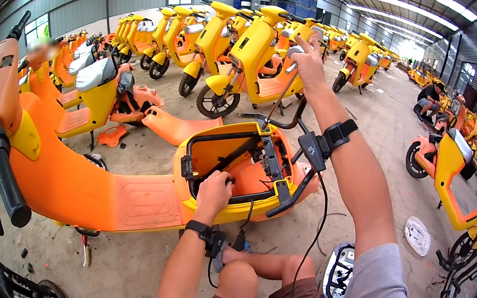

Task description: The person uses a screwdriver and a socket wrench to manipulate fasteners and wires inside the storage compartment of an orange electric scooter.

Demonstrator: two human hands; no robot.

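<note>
An orange and yellow scooter [146,200] stands across in front of me, its seat compartment [181,150] uncovered, with a black frame and wiring inside. My left hand [214,193] is closed at the compartment's near rim; a small dark piece shows by its fingertips, too hidden to name. Raised above the scooter's rear, my right hand [307,58] grips a long thin metal tool [281,96] by its grey end. The tool's shaft slants down toward the black rear rack [296,197]; I cannot tell whether its tip touches.
Rows of yellow scooters [256,56] stand behind. An orange body panel [178,127] lies on the floor beyond the scooter. By my legs lies a seat underside [338,274], with a white shell [417,236] farther right. A black cable [316,238] hangs from my right wrist. Another person [428,103] crouches far right.
</note>
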